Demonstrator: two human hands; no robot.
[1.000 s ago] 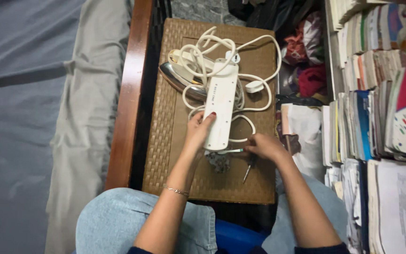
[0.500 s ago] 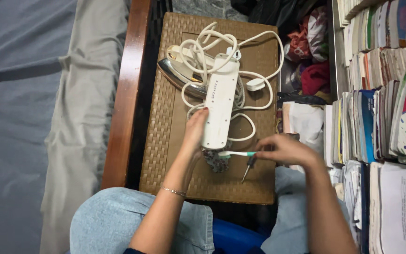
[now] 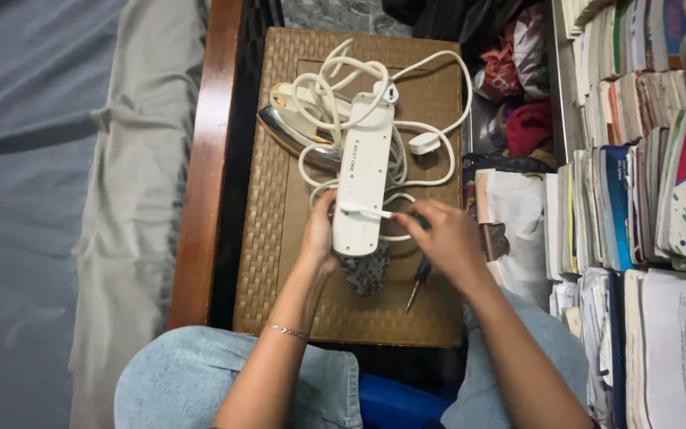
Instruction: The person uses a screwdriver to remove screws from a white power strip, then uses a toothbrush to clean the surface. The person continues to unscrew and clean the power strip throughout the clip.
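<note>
White power strip (image 3: 363, 179), white cord (image 3: 430, 119), brown woven stool (image 3: 279, 238), floral patterned cloth (image 3: 367, 272)

Head camera looks straight down, close, onto stool (image 3: 279, 262).

You're in a home, likely a bedroom; a grey-sheeted bed (image 3: 49, 199) with a wooden frame (image 3: 204, 159) sits on one side, crammed stacks of books (image 3: 645, 159) on the other, bundled clothes (image 3: 518, 71) behind a woven brown stool (image 3: 279, 262).
</note>
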